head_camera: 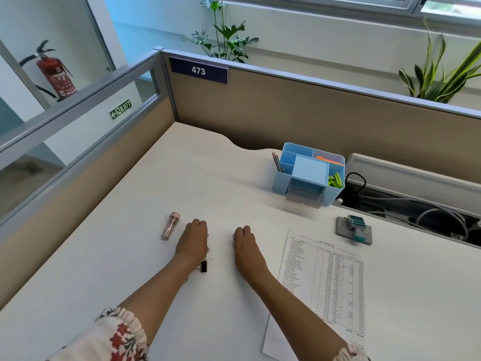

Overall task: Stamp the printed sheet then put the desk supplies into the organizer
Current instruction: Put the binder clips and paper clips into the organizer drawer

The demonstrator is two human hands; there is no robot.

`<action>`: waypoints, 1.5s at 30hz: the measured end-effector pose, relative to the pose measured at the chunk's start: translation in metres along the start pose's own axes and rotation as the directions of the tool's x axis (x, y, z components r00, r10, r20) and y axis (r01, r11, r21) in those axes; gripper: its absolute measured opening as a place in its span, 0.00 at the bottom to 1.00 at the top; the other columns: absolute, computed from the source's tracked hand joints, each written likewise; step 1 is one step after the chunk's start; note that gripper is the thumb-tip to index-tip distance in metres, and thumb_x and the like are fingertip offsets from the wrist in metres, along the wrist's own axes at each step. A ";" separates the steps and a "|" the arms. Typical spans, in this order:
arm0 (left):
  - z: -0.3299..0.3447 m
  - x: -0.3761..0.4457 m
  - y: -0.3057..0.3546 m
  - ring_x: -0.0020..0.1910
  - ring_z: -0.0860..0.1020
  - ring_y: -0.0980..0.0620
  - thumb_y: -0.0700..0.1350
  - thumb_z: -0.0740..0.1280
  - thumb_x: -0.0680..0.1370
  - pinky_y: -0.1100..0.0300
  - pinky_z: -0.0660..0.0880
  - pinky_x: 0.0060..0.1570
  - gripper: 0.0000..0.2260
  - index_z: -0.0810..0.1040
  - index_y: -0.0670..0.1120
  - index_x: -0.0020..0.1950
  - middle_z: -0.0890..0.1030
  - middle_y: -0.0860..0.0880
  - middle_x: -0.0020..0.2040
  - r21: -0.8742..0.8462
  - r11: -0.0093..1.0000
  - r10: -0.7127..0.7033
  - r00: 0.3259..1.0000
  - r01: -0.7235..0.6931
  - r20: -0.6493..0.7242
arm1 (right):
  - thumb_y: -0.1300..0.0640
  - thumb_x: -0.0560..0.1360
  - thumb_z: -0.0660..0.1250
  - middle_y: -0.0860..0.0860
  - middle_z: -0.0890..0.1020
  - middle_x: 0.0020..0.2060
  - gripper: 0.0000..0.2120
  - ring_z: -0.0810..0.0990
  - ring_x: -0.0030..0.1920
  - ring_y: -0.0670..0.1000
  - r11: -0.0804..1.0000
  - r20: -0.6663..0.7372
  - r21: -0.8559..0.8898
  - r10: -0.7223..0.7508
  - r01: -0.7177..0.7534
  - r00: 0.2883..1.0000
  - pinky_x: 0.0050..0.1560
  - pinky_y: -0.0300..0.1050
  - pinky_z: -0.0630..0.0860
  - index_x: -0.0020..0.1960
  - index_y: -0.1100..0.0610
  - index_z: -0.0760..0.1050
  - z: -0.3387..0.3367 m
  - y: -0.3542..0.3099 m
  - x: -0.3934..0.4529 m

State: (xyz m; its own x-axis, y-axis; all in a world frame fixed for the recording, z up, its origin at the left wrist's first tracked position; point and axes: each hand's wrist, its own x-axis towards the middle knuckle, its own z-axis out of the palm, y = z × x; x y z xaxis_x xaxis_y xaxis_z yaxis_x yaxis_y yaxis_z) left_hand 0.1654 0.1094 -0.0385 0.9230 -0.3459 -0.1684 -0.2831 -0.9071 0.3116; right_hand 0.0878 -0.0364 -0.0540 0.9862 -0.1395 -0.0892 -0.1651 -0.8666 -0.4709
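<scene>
My left hand [194, 239] and my right hand [244, 243] rest palm down, side by side, on the white desk [213, 178], fingers curled under. Thin metal paper clips [208, 252] peek out beside the left hand, and a small metal loop shows at the right thumb; what the fingers hold is hidden. A black binder clip [203, 267] lies by my left wrist. Left of the left hand lies a pink tube [170, 225]. The printed sheet [325, 282] lies to the right, partly under my right forearm. A stamp [355, 229] stands on its grey pad beyond the sheet. The blue organizer [309, 173] stands at the back.
The organizer holds pencils [277, 162], orange items and green clips [335, 179]. Behind it runs a beige partition [286, 113]. A cable tray with loose wires [429, 212] opens at the desk's right rear. A second partition runs along the left edge.
</scene>
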 end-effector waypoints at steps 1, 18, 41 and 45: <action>0.000 0.001 0.002 0.54 0.74 0.45 0.31 0.60 0.74 0.58 0.71 0.47 0.11 0.74 0.41 0.52 0.75 0.44 0.55 -0.065 0.997 -0.032 0.999 0.033 0.015 | 0.69 0.79 0.52 0.54 0.69 0.51 0.09 0.68 0.46 0.52 0.995 0.015 0.089 0.033 -0.034 0.999 0.42 0.41 0.67 0.53 0.59 0.66 -0.002 0.002 0.001; 0.004 -0.021 0.094 0.51 0.77 0.58 0.46 0.68 0.78 0.62 0.75 0.53 0.08 0.80 0.49 0.56 0.80 0.55 0.51 -0.491 0.811 0.183 0.935 -0.319 -0.305 | 0.59 0.84 0.54 0.61 0.78 0.43 0.14 0.78 0.44 0.55 -0.553 0.518 0.796 0.413 -0.246 0.749 0.50 0.46 0.77 0.49 0.66 0.75 -0.060 0.026 0.006; 0.037 -0.003 0.050 0.74 0.30 0.55 0.75 0.35 0.62 0.52 0.35 0.75 0.50 0.35 0.51 0.79 0.28 0.55 0.74 0.026 0.962 0.255 0.922 -0.273 0.290 | 0.63 0.83 0.56 0.61 0.72 0.51 0.07 0.74 0.46 0.55 -0.490 0.325 0.871 0.619 0.028 0.714 0.65 0.48 0.74 0.57 0.67 0.68 -0.175 0.082 0.034; 0.037 -0.003 0.049 0.74 0.30 0.55 0.76 0.35 0.62 0.53 0.35 0.74 0.50 0.34 0.51 0.79 0.28 0.55 0.74 0.012 0.963 0.255 0.924 -0.269 0.285 | 0.62 0.83 0.55 0.59 0.72 0.49 0.09 0.74 0.57 0.55 -0.490 0.316 0.871 0.626 0.043 0.713 0.70 0.51 0.70 0.58 0.67 0.68 -0.189 0.084 0.043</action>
State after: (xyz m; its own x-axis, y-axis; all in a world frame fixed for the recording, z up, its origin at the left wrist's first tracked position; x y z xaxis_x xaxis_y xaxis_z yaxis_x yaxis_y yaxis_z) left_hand 0.1389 0.0572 -0.0574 0.7067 -0.6191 -0.3426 -0.5240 -0.7833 0.3345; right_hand 0.1185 -0.2059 0.0683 0.5956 -0.4904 -0.6362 0.1137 0.8355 -0.5376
